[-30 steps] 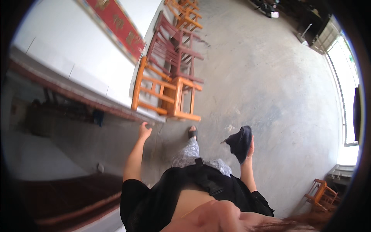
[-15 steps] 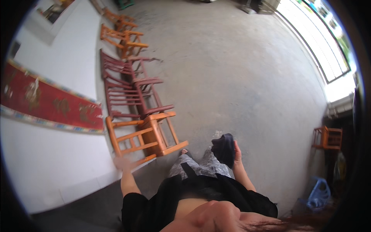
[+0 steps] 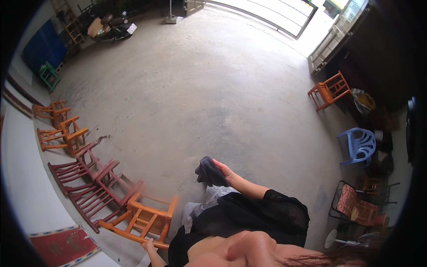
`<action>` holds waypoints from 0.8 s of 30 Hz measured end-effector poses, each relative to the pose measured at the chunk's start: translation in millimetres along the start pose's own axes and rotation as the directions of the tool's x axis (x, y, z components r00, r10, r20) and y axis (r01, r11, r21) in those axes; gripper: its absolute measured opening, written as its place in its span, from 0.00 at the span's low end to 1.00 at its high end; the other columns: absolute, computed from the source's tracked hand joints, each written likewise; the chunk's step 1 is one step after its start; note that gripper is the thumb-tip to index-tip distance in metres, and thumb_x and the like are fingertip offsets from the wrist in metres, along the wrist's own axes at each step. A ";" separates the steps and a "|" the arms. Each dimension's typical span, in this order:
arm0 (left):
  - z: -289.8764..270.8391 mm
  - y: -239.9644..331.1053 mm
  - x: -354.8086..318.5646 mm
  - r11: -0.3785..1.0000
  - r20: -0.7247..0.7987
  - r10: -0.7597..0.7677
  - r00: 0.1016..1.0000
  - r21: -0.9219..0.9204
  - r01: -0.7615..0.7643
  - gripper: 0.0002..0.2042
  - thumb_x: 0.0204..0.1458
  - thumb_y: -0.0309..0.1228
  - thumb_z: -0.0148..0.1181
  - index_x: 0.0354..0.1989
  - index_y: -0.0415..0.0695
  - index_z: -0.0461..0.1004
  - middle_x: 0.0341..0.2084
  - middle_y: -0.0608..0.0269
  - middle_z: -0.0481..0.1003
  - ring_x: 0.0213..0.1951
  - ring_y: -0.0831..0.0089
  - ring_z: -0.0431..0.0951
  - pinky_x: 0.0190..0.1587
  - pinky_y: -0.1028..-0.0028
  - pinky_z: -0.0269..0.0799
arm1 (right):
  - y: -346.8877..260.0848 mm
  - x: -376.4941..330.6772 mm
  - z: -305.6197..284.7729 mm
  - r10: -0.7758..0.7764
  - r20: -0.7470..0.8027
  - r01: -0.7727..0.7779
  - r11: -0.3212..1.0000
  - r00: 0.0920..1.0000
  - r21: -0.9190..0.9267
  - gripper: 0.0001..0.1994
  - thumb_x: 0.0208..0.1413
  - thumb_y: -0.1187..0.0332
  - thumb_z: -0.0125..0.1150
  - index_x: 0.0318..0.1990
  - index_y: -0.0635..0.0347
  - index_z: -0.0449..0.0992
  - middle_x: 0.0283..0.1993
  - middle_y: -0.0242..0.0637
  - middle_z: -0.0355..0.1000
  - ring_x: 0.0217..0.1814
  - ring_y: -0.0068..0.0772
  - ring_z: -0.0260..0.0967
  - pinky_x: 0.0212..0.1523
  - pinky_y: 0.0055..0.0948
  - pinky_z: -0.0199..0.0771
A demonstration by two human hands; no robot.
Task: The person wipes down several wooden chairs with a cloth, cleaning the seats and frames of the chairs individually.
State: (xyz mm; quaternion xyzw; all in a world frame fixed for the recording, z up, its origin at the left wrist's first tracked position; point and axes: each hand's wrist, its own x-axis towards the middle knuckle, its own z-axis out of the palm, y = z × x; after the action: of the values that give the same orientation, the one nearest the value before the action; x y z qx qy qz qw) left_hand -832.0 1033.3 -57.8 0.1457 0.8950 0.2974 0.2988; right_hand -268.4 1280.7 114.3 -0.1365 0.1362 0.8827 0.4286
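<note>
A dark cloth (image 3: 210, 172), bunched into a soft lump, is held in the right hand (image 3: 223, 171) just below the middle of the frame, out in front of the body; the fingers are closed around its edge, so most of it hangs free toward the concrete floor (image 3: 213, 84). At the bottom of the frame, left of centre, the left hand (image 3: 148, 244) is wrapped around the lower rail of an orange wooden chair (image 3: 142, 221), which is tipped on its side, seemingly so it can be carried or dragged by its frame. This chair is smeared with motion blur, and its legs are hard to separate. Beside it, dark red chairs (image 3: 91, 184) and further orange ones lie in a row along the white wall (image 3: 22, 187) on the left. The left forearm is cut off by the lower edge, and the feet are hidden by the dark clothing. A blue plastic chair (image 3: 358, 147) stands at right.
</note>
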 end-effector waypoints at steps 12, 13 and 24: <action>51.4 111.1 -14.7 0.867 0.087 -0.076 0.993 -0.487 0.109 0.26 0.41 0.40 0.65 0.48 0.41 0.65 0.34 0.62 0.71 0.32 0.71 0.73 0.32 0.73 0.70 | -144.1 79.9 41.8 -0.043 -0.005 0.042 0.987 0.999 -0.156 0.27 0.55 0.49 0.45 0.51 0.65 0.64 0.51 0.49 0.65 0.54 0.48 0.61 0.58 0.47 0.57; 71.5 183.4 -43.6 0.864 0.145 -0.105 0.984 -0.477 0.162 0.25 0.41 0.38 0.65 0.47 0.41 0.66 0.35 0.62 0.71 0.32 0.71 0.72 0.33 0.73 0.70 | -160.4 81.9 41.3 -0.023 -0.003 0.023 0.988 1.000 -0.150 0.27 0.55 0.49 0.45 0.51 0.65 0.64 0.51 0.49 0.65 0.54 0.48 0.61 0.58 0.46 0.56; 116.0 177.7 -59.4 0.893 -0.018 -0.434 0.901 0.123 0.432 0.23 0.31 0.28 0.63 0.39 0.31 0.69 0.30 0.55 0.73 0.31 0.62 0.74 0.32 0.68 0.70 | -227.9 312.1 132.0 0.183 -0.152 -0.227 0.902 0.971 -0.368 0.29 0.56 0.48 0.42 0.55 0.63 0.61 0.55 0.49 0.62 0.56 0.48 0.60 0.58 0.44 0.58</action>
State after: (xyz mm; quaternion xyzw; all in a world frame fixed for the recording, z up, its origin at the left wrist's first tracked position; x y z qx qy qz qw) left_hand -698.9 1197.7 4.1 -0.0374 0.9203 0.1664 0.3521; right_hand -289.6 1688.2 96.7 -0.2522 -0.0009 0.9232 0.2899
